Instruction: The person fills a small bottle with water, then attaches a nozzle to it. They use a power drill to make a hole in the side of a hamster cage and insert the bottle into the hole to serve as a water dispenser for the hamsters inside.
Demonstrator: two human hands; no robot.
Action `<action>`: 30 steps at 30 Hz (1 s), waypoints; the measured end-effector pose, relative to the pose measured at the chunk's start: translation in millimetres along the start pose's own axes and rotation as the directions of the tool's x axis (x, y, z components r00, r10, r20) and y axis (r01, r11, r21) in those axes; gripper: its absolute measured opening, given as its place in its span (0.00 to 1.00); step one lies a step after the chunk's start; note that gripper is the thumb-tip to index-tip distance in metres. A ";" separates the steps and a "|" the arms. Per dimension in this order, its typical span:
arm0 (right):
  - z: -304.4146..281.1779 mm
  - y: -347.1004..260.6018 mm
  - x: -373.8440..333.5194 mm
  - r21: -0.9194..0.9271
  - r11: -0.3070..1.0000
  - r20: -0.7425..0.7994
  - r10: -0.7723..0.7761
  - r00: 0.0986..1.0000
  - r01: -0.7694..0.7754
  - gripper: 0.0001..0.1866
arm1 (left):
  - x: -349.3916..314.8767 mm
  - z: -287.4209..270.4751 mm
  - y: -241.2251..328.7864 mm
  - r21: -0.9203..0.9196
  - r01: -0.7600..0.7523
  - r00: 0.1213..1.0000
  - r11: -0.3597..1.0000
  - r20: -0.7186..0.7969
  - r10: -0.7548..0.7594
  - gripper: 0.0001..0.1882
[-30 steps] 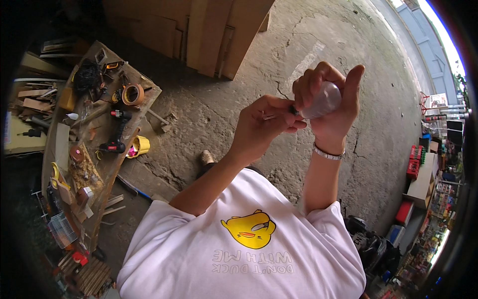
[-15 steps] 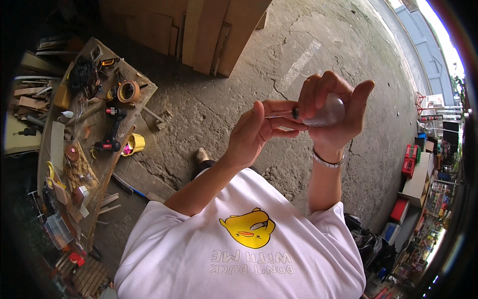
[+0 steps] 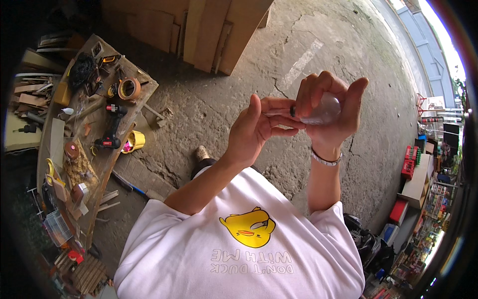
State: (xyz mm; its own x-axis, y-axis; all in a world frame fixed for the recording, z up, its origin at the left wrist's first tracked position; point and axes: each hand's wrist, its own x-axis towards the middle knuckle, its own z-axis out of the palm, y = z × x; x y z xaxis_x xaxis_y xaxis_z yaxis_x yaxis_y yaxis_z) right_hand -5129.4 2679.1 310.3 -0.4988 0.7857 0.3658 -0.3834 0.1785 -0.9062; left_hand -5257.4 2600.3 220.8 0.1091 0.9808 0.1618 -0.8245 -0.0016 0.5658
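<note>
Above the floor in front of my chest is a clear, rounded bulb (image 3: 326,110) with a dark collar and a slim clear tube. My right hand (image 3: 336,94) grips the bulb, its fingers curled over the collar end and its thumb sticking up, away from the bulb. From the other side, my left hand (image 3: 251,132) holds the tube along its stretched fingers, its thumb raised. Those fingertips reach the collar beside the right hand. The tube's far end is partly hidden by the left fingers, so I cannot tell its exact kind.
On the left, a wooden workbench (image 3: 141,74) bears a cordless drill (image 3: 113,127), a tape roll (image 3: 129,88) and scraps. A yellow bucket (image 3: 136,141) stands beside it. Wooden panels (image 3: 209,37) are at the back. Red boxes (image 3: 409,162) and crowded shelves line the right, past cracked concrete (image 3: 239,99).
Both hands have shifted slightly to the left together with the bulb and tube. The left thumb stands a little higher, and the grip looks the same.
</note>
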 end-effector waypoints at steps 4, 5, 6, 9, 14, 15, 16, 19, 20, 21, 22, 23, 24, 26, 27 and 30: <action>1.4 3.0 0.3 0.014 1.000 -0.081 0.022 0.996 -0.021 0.46 | 0.7 -2.9 -2.0 -0.037 0.004 1.000 0.999 -0.003 -0.004 0.43; 1.0 4.2 1.0 0.034 0.999 -0.085 0.026 0.996 -0.023 0.46 | 1.1 -2.8 -1.4 -0.038 0.012 1.000 0.999 -0.012 -0.012 0.43; 0.1 4.6 1.4 0.056 0.998 -0.091 0.027 0.996 -0.022 0.46 | 1.6 -1.1 -0.1 -0.037 0.022 1.000 0.999 -0.020 -0.023 0.43; 0.1 4.7 -1.1 0.056 0.998 -0.119 0.028 0.993 -0.021 0.46 | 3.3 -3.2 0.6 -0.070 0.063 0.997 0.996 -0.033 -0.066 0.42; -9.7 0.3 -0.3 0.026 0.999 -0.073 -0.023 0.997 0.025 0.41 | 16.3 -10.2 2.9 -0.095 0.177 0.941 0.980 -0.274 -0.197 0.37; -14.6 -0.2 1.0 0.018 0.999 -0.064 -0.041 0.997 0.042 0.41 | 19.3 -24.0 -4.4 -0.079 0.180 0.930 0.981 -0.311 -0.196 0.36; -18.8 -0.7 2.7 0.012 0.998 -0.054 -0.058 0.997 0.059 0.41 | 21.5 -39.2 -12.1 -0.061 0.183 0.917 0.981 -0.349 -0.192 0.34; -27.7 -3.9 5.3 -0.019 0.996 -0.081 -0.085 0.993 0.083 0.41 | 11.6 -108.0 -28.5 0.224 0.195 0.867 0.955 -0.495 -0.060 0.31; -33.4 -5.1 4.2 -0.031 0.996 -0.094 -0.081 0.992 0.078 0.41 | 4.2 -132.3 -31.5 0.350 0.276 0.800 0.895 -0.599 -0.013 0.31; -39.7 -7.2 2.8 -0.044 0.996 -0.107 -0.078 0.991 0.074 0.41 | -5.4 -154.1 -32.3 0.426 0.320 0.734 0.846 -0.676 0.063 0.32; -44.2 -10.7 2.0 -0.060 0.996 -0.120 -0.077 0.990 0.070 0.41 | -19.5 -184.8 -32.8 0.468 0.349 0.697 0.812 -0.709 0.110 0.32; -47.3 -12.4 1.6 -0.070 0.995 -0.136 -0.078 0.988 0.069 0.41 | -37.1 -218.1 -30.2 0.457 0.379 0.638 0.805 -0.759 0.131 0.33; -51.0 -14.3 0.3 -0.085 0.994 -0.154 -0.079 0.985 0.067 0.41 | -57.8 -242.3 -25.8 0.454 0.431 0.593 0.780 -0.794 0.134 0.34; -56.4 -13.0 0.6 -0.090 0.994 -0.188 -0.086 0.978 0.070 0.42 | -108.0 -296.0 -13.1 0.345 0.500 0.467 0.795 -0.880 0.088 0.36; -58.0 -11.5 1.7 -0.077 0.994 -0.204 -0.091 0.975 0.077 0.42 | -138.9 -324.9 -5.2 0.301 0.514 0.409 0.803 -0.909 0.079 0.36; -67.3 -11.8 1.3 -0.094 0.992 -0.223 -0.106 0.969 0.087 0.43 | -209.5 -371.8 7.3 0.205 0.543 0.246 0.814 -0.966 0.079 0.37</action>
State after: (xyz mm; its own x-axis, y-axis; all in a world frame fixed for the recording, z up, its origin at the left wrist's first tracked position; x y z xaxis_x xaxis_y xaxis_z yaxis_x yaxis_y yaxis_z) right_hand -5073.2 2717.9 307.2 -0.2692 0.8748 0.4029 -0.3504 0.3007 -0.8870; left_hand -5492.8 2467.4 -109.5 -0.5747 0.4300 -0.6963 -0.4979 0.4915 0.7145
